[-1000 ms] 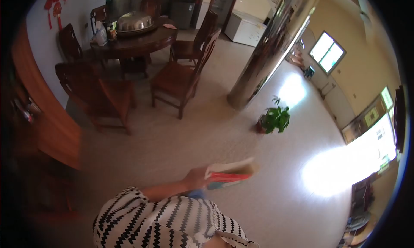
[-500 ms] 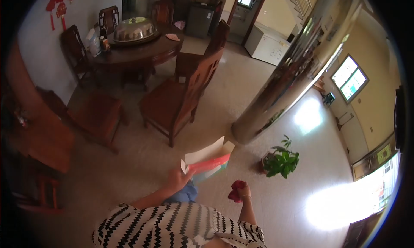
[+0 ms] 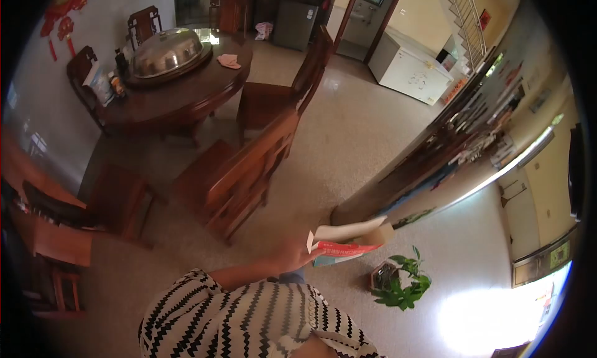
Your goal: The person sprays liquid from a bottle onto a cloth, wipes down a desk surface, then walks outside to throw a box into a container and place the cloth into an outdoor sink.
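Note:
My left hand [image 3: 301, 253] is closed on the near left end of an open cardboard box [image 3: 346, 250]. The box has a red side with white lettering, a teal lower part and pale raised flaps. It is held out in front of my body above the floor, and what lies inside it cannot be made out. My right hand is out of view. A potted plant [image 3: 403, 291] with green leaves stands on the floor just beyond the box, to the right.
A wide pillar [image 3: 398, 187] rises ahead. Wooden chairs [image 3: 239, 171] stand around a round table [image 3: 186, 103], which bears a domed metal cover [image 3: 166, 53], a pink cloth [image 3: 229, 60] and bottles. Farther back are a white chest freezer [image 3: 413, 72], a dark fridge [image 3: 295, 23] and stairs.
The view has shifted, and my left hand has carried the box to the right. My right hand, earlier closed on a crumpled red thing, has left the view.

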### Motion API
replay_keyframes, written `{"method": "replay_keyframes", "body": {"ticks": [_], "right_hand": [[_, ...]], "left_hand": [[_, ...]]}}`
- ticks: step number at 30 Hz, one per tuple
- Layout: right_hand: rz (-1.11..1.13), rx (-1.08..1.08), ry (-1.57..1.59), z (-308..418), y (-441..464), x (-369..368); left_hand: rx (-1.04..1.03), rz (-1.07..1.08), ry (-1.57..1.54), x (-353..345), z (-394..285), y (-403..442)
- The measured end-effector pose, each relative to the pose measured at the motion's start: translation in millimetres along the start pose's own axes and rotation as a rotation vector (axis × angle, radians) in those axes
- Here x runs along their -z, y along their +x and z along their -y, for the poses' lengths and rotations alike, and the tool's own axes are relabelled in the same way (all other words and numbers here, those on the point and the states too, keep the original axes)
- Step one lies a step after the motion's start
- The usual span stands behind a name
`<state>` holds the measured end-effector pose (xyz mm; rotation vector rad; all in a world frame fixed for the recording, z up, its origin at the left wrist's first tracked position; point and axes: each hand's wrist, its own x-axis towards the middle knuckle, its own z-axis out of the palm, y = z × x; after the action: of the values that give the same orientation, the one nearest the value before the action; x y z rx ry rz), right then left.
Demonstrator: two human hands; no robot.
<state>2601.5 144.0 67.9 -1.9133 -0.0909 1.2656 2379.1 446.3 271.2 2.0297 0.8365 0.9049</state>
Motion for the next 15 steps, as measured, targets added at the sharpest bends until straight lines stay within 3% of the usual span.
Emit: {"method": "replay_keyframes", "body": {"ticks": [1,5,6,9,11,12,13,15], "right_hand": [[0.011,-0.014,0.036,12,27,3],[0.112,0.027,0.044,83,131,14],[0.160,0.075,0.012,104,160,16],[0.362,0.359,-0.134,167,280,9],[0.495,0.310,-0.544,250,347,-26],[0.320,0.269,-0.712,341,310,-57],[0.379,0.205,-0.628,413,293,-78],[0.354,0.332,-0.534,505,289,-123]], "left_hand": [[0.058,0.083,0.008,-7,1,21],[0.078,-0.221,-0.286,-35,29,122],[0.218,-0.242,-0.221,-46,51,146],[0.012,-0.511,-0.037,-38,63,243],[0.091,-0.496,-0.025,-38,85,297],[0.082,-0.550,-0.031,-35,86,326],[0.074,-0.605,-0.038,-39,88,356],[0.169,-0.512,-0.088,-48,109,407]]}}
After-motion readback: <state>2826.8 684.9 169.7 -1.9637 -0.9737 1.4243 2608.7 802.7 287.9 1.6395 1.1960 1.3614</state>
